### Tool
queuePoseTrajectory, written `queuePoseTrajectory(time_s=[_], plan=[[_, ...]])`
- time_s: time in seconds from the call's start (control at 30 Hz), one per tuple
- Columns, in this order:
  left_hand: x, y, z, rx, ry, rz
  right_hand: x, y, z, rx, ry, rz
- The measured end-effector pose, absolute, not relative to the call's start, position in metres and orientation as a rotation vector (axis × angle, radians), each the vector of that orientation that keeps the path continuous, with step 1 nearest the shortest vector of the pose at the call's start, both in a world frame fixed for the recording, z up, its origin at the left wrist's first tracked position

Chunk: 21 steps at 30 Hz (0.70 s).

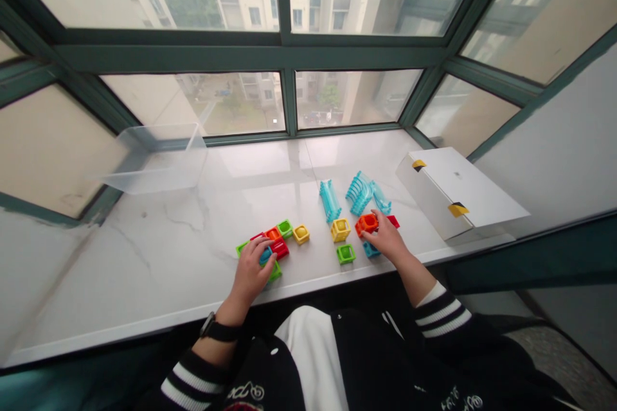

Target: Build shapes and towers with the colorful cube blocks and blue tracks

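Observation:
My left hand (254,266) curls over a cluster of toy blocks, its thumb and fingers closed around a blue block (265,255). Red blocks (279,248), an orange block (273,234) and green blocks (275,272) lie around it, partly covered by the fingers. On the right, my right hand (388,237) grips an orange-red block (367,224) between thumb and fingers. A blue block (371,249) sits just below that hand, and a red piece (394,221) shows behind it. Between the hands are yellow blocks (340,230) and a green block (345,253).
Clear-blue curved track pieces (359,192) and a straight one (330,200) lie behind the blocks. A transparent plastic bin (164,173) stands at the back left of the white marble sill (193,270). A white box (467,189) with yellow-black tape is at right.

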State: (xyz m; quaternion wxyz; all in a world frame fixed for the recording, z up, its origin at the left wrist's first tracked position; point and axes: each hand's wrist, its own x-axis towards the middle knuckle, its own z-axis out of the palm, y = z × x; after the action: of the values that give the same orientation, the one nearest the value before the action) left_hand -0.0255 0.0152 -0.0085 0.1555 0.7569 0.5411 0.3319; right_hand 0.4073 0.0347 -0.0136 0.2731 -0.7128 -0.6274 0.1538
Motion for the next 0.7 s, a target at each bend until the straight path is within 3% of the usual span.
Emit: queuePoseTrajectory(time_s=[0.7], plan=[[-0.022, 0.012, -0.013, 2.263, 1.584, 0.894, 0.396, 0.042, -0.021, -1.970, -1.872, 0.201]])
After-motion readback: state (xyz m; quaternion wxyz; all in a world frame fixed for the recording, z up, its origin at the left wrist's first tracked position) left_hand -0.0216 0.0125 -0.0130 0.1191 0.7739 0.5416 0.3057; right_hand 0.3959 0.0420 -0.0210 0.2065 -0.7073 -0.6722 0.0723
